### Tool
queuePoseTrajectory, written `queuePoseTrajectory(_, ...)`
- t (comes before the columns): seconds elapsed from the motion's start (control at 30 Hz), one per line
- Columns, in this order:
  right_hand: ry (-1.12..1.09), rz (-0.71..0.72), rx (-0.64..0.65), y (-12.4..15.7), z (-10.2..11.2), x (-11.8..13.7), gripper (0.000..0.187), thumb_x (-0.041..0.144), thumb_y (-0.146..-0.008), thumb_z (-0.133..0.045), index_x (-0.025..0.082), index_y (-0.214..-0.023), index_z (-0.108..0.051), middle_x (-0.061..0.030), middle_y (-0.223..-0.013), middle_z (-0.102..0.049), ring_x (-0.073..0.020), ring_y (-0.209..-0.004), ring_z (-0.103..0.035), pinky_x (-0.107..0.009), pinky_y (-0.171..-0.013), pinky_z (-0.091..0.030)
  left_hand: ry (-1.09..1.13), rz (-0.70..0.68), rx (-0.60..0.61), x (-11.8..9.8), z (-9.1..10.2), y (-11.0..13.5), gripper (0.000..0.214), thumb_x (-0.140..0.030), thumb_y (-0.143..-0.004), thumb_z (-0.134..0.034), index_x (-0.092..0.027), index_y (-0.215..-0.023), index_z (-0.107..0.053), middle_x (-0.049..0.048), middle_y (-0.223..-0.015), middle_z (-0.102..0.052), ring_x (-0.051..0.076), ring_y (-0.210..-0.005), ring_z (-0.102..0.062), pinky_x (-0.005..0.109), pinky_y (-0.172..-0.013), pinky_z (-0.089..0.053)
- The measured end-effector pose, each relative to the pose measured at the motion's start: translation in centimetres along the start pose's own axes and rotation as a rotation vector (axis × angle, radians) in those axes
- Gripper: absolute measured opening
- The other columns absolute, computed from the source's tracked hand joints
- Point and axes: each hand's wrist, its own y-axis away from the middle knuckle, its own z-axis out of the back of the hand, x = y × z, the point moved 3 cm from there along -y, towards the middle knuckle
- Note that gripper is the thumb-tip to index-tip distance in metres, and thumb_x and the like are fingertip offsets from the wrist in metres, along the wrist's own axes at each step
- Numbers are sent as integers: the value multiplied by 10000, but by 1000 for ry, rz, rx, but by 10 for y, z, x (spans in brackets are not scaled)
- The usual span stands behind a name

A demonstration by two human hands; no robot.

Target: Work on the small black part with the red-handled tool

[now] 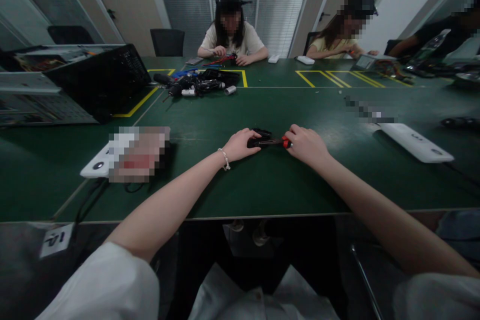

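Over the green table, my left hand point(240, 145) has its thumb and fingers closed on a small black part point(265, 134). Its exact kind is hard to make out. My right hand point(305, 145) is wrapped round the red handles of a pair of pliers point(273, 142). Their slim metal jaws point left and reach the black part beside my left fingertips. Whether the jaws grip it cannot be seen. The two hands are a short distance apart, both low over the tabletop.
A black-and-silver computer case point(97, 80) lies at the left. Ahead is a pile of tools and black parts point(202, 82), with a power drill. White power banks point(98, 164) point(416, 142) flank my arms. Co-workers point(234, 35) sit across the green table point(225, 195).
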Motion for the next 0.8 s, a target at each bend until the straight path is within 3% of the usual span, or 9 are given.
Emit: queuePoseTrajectory(0.8,12,-2,6,0,-2,-1,250,262,-814,-469,129,-940,-639,-125,-957,-573,-198,-754,-548,-307,-612,-347,4,-18,-15,1,0,0,317,-284,-774,-658,-181,-1065,-588,63,-1016,-594,228,-959,-571,379,-835,-470)
